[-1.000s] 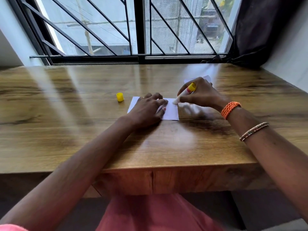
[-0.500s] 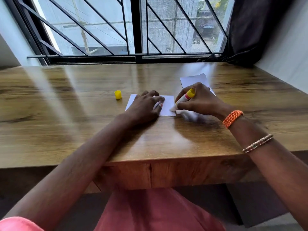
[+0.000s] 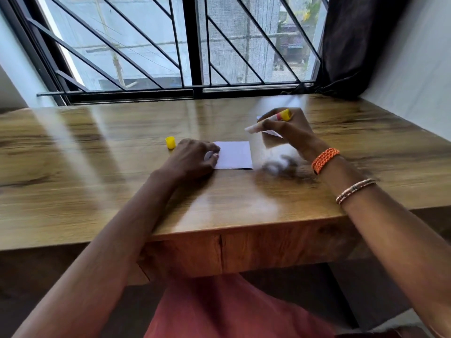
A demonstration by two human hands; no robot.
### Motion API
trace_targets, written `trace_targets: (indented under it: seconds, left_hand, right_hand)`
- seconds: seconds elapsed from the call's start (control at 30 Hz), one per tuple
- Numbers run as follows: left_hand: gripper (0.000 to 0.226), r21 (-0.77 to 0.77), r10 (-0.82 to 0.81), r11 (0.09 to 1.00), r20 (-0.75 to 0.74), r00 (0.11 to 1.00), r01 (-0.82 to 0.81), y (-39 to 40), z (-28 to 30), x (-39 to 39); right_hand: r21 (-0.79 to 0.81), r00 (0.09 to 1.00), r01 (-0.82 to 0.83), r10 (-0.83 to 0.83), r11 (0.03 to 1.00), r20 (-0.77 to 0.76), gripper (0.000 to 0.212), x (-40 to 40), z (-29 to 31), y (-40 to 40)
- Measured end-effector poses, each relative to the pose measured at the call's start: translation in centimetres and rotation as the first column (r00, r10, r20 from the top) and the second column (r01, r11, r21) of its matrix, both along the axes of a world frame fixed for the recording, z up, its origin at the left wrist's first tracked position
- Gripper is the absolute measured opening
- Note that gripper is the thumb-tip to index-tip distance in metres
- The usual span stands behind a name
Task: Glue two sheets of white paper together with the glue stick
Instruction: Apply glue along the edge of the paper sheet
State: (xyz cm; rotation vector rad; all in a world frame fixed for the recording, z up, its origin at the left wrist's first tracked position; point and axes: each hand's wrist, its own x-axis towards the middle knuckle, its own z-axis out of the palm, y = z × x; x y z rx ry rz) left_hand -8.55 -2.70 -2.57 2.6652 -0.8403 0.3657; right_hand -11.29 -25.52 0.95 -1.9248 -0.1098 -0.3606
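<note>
A small white sheet of paper (image 3: 235, 154) lies flat on the wooden table (image 3: 97, 172). My left hand (image 3: 192, 159) presses on its left part, fingers curled down. My right hand (image 3: 289, 131) is raised above the table to the right of the sheet and grips the uncapped glue stick (image 3: 271, 120), its white tip pointing left and its yellow end up. A second white sheet (image 3: 271, 132) lies behind my right hand, mostly hidden by it. The glue stick's yellow cap (image 3: 170, 142) stands on the table just left of my left hand.
A barred window (image 3: 185, 45) runs along the table's far edge. A dark curtain (image 3: 351, 45) hangs at the back right corner beside a white wall. The table's front edge is close to my lap.
My right hand has lifted the glue stick off the sheet's right edge and moved it up and to the right. My left hand stays on the sheet.
</note>
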Motion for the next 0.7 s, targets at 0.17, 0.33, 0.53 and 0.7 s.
trace_targets:
  seconds: [0.17,0.33,0.53,0.7]
  left_hand:
    - [0.033,0.165,0.119,0.972,0.258,0.959,-0.165,-0.7,0.2,-1.9]
    - [0.019,0.258,0.309,0.877,0.344,0.887,-0.406,-3.2,0.0,-4.7]
    - [0.026,0.051,0.482,0.871,0.101,0.87,-0.488,-2.6,1.4,-3.4]
    - [0.049,0.215,0.035,0.976,-0.339,0.94,0.042,0.7,2.4,-1.9]
  right_hand:
    - [0.024,0.985,0.173,-0.173,0.985,0.016,0.014,1.5,0.0,1.4]
    - [-0.078,0.982,0.184,-0.179,0.98,0.063,0.023,1.6,-0.8,2.7]
    - [-0.171,0.989,0.13,-0.117,0.977,0.086,0.024,1.9,-0.9,2.8]
    - [-0.187,0.991,0.106,-0.089,0.977,0.098,0.015,2.6,-0.9,3.0]
